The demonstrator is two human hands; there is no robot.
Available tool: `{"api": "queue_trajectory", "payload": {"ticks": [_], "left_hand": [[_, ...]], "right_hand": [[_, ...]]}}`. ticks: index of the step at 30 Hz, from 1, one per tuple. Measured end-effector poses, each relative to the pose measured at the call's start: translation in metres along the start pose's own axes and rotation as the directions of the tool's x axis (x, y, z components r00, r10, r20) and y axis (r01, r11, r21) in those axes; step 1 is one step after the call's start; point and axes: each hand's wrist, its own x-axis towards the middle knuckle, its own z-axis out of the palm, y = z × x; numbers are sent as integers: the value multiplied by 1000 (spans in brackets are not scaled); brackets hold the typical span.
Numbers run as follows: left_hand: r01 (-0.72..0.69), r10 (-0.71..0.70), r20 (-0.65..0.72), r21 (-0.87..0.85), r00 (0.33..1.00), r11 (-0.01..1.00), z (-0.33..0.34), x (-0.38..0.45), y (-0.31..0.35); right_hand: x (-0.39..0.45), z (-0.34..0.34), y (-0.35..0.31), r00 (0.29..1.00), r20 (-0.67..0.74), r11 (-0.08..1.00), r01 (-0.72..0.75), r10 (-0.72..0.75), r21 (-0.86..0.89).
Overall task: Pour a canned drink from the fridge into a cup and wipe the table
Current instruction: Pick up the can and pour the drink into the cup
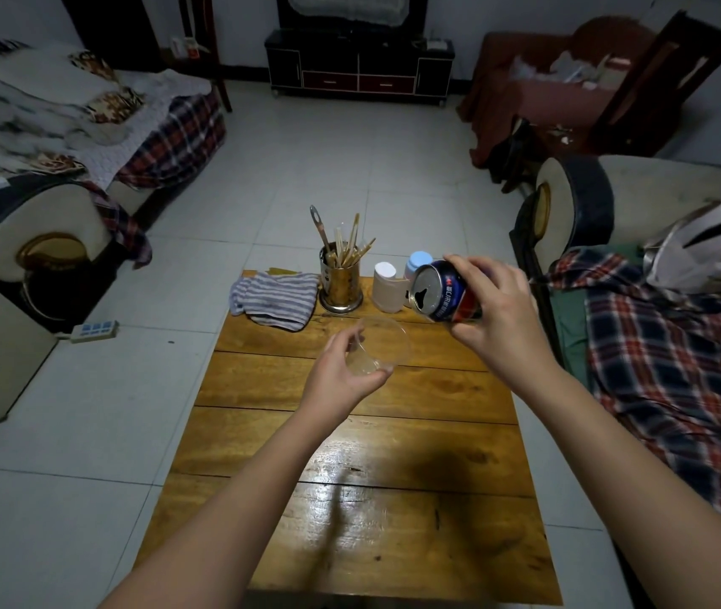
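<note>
R hand (497, 314) grips the can (446, 292) round its body, tipped hard toward the cup, opened mouth facing down-left. L hand (345, 371) holds the clear cup (383, 345) from its near-left side, fingers curled on the wall, cup leaning a bit.

Landmark = wooden table (350, 498). Largest first:
- Striped cloth (275, 298): far-left corner of table, bunched, part over the edge.
- Utensil holder (341, 279): far edge, just right of cloth.
- Two small white-capped bottles (387, 287): far edge, right of holder, behind can.
- Can: above far-right part of table, up and right of cup, apart from it.
- Cup: over mid-far table; can't tell if base touches wood.

No liquid visible yet, cup looks empty.

Risks, my est.: can mouth isn't over the rim, so you'd pour onto wood if you tip more w/o closing the gap. Cup is thin and tilted; squeeze too hard and it buckles. Fast pour → foam over.

Cloth is within reach of L hand for the wipe.
</note>
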Motion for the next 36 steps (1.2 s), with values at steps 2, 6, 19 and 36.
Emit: {"api": "queue_trajectory", "payload": {"ticks": [2,6,19,36], "left_hand": [[1,-1,-3,0,1000,1000,0,1,1],[-6,6,-22,6,1000,1000,-1,2,3],[-13,14,-40,30,999,999,-2,3,7],[-34,33,-40,-7,999,999,-5,0,11]], "right_hand": [[1,-1,-1,1000,-5,1000,10,-10,-21],[4,-3,-3,999,-20,999,26,-27,-48],[8,-6,-10,997,-20,993,70,-73,-95],[11,-6,-8,993,-32,983,104,-111,-154]]}}
